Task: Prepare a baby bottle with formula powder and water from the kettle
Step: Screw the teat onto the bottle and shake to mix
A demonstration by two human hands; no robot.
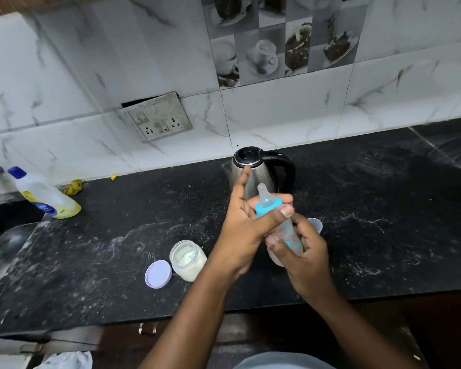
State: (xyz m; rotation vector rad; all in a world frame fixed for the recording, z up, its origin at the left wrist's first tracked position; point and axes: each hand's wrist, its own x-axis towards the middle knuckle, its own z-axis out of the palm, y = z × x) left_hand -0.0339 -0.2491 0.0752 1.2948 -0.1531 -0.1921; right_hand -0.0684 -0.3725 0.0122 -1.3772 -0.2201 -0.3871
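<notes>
Baby bottle (280, 222) held tilted above the black desk (384, 222), just right of frame center, teat pointing to 11 o'clock toward the kettle (258, 169). Right hand (304, 254) grip closed around the bottle's lower body. Left hand (245, 225) grip: thumb pressed across the blue collar, palm against the bottle's left side, fingers extended up, not curled. Steel kettle with black lid and handle stands at 12 o'clock from the hands, near the wall. Open formula jar (188, 258) with white powder sits at 8 o'clock from the hands; its white lid (158, 274) lies flat just beside it at the jar's 8 o'clock. A clear cap (316, 225) shows at the right hand's 1 o'clock, partly hidden. Detergent bottle (44, 194) leans at far 9 o'clock.
</notes>
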